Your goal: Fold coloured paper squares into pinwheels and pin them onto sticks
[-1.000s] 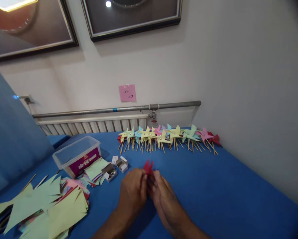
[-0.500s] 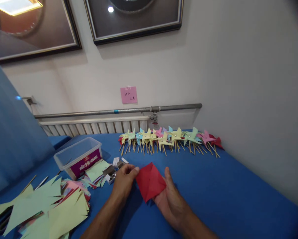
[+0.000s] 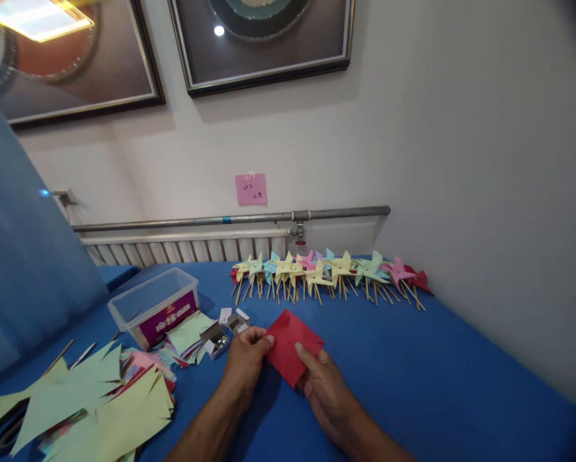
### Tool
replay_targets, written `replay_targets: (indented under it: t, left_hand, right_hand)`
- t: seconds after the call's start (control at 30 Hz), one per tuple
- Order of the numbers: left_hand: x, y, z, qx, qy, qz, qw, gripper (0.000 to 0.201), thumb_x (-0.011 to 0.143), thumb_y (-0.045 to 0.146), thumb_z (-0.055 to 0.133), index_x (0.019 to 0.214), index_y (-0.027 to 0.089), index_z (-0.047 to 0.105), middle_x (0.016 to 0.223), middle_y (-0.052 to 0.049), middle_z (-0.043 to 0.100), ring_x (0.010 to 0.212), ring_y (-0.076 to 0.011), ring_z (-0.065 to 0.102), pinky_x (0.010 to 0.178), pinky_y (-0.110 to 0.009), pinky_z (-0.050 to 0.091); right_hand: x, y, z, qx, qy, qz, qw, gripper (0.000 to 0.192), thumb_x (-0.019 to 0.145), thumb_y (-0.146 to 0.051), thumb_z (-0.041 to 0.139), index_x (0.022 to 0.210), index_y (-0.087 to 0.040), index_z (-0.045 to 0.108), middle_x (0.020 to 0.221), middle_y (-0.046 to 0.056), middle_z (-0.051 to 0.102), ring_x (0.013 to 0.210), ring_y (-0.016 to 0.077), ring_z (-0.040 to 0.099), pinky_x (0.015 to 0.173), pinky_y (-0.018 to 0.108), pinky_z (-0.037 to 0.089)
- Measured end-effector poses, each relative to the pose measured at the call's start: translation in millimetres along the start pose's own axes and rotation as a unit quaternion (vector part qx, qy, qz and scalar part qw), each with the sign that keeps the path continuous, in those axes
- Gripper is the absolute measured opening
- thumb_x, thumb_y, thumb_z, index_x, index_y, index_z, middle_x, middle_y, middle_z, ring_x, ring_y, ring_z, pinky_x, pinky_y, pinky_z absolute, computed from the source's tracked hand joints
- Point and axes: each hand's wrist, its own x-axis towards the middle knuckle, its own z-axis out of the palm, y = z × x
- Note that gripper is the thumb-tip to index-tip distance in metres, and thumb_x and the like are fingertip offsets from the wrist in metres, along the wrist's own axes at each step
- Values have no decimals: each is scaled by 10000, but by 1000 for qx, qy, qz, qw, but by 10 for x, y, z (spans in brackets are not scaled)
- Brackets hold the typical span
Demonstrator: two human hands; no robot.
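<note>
Blue worktop [image 3: 436, 378]. Row of finished paper pinwheels [image 3: 326, 273] on sticks along the far edge, near the wall. Clear plastic box [image 3: 153, 307] with purple label at left. Small open cardboard boxes [image 3: 225, 330] just beside a stack of coloured paper [image 3: 186, 337]. Bigger heap of cut green and yellow paper sheets [image 3: 90, 404] at lower left, loose sticks [image 3: 59, 356] near it. Pink note [image 3: 251, 188] on wall above a metal pipe [image 3: 230, 218] and radiator [image 3: 182, 247]. Two framed pictures [image 3: 263, 38] on top.

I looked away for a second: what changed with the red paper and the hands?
The red square paper, bunched small between both hands a second ago, is now opened flat. The left hand pinches its left corner; the right hand lies under it, thumb on top. The row of paper pinwheels stayed put.
</note>
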Motion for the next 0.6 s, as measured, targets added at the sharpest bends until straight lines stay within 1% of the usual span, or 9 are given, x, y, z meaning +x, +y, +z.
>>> replay_targets:
  t: [0.1,0.2,0.27,0.37,0.5,0.57,0.6]
  left_hand:
    - [-31,22,12,51,6,64,997,283,611,374,840,743,163,704,650,2,666,590,-132,557,595,-245,419]
    - [-57,67,1,96,6,116,989,196,695,320,772,813,171,725,714,-4,689,652,-146,585,635,-250,436]
    - [-64,83,-8,106,-3,123,987,162,723,312,738,799,172,714,693,4,673,630,-141,568,619,-247,427]
    - [-55,69,-17,111,-9,124,986,143,722,305,720,761,172,687,647,25,632,592,-128,530,585,-238,403]
    - [-41,32,-28,121,-14,134,983,134,736,297,692,784,172,691,674,23,635,613,-134,537,597,-244,406]
    - [-45,35,-39,150,-12,152,977,112,765,277,658,790,175,698,690,16,639,638,-143,553,613,-250,412]
    - [-50,43,-47,172,-13,171,970,98,780,254,639,789,179,701,709,10,646,662,-148,568,631,-255,421]
  right_hand:
    - [13,0,-23,-9,7,-1,1000,382,746,-428,869,1013,-179,758,1007,107,818,1076,314,737,967,462,538]
    - [3,16,-23,-13,-1,5,1000,348,753,-417,862,979,-171,765,1000,112,818,1078,316,736,973,466,535]
    - [-5,29,-13,-16,-7,8,1000,345,756,-420,858,977,-170,770,1013,118,816,1096,318,730,986,468,529]
    - [-9,38,-5,-19,-14,13,1000,377,747,-438,862,992,-165,777,1016,128,815,1100,326,726,993,473,524]
    - [4,35,-16,-21,-12,17,1000,375,741,-419,867,999,-163,776,1000,124,817,1096,326,723,977,464,528]
    - [14,39,-30,-21,-9,20,1000,359,736,-416,869,977,-167,776,978,117,818,1089,324,725,960,454,534]
    - [20,42,-39,-19,-7,22,1000,351,734,-422,870,959,-170,775,965,113,818,1083,323,726,953,449,537]
